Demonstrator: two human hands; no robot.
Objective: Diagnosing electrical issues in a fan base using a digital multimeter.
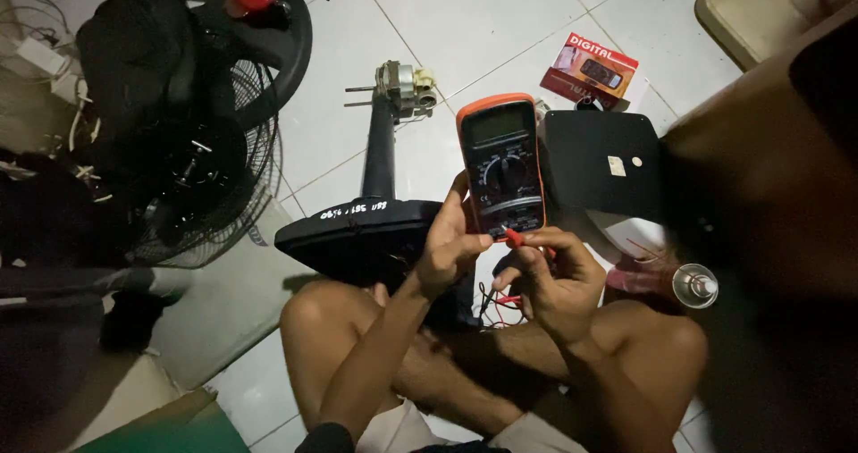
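A: While the left hand [450, 243] grips the multimeter [501, 165] by its lower left edge, thumb along the side, what does the right hand [552, 279] hold?

B: Item: red probe plug [512, 236], pinched between thumb and forefinger at the meter's bottom sockets. Fingers narrow, closed on the plug.

A: Location of the meter?

B: Held above the knees, just in front of the black fan base [362, 239], which lies tipped on the tiled floor [483, 24]. Black flat cover [601, 163] just to its right.

A: Orientation?

B: Long axis runs nearly straight away from the person, leaning slightly left at the top. Display end far, socket end near.

A: Risks, as judged?

B: The one-sided grip may let the meter twist or slip when the plug is pressed. The plug could go into the wrong socket; light is dim. Loose red leads [500, 303] between the legs may snag.
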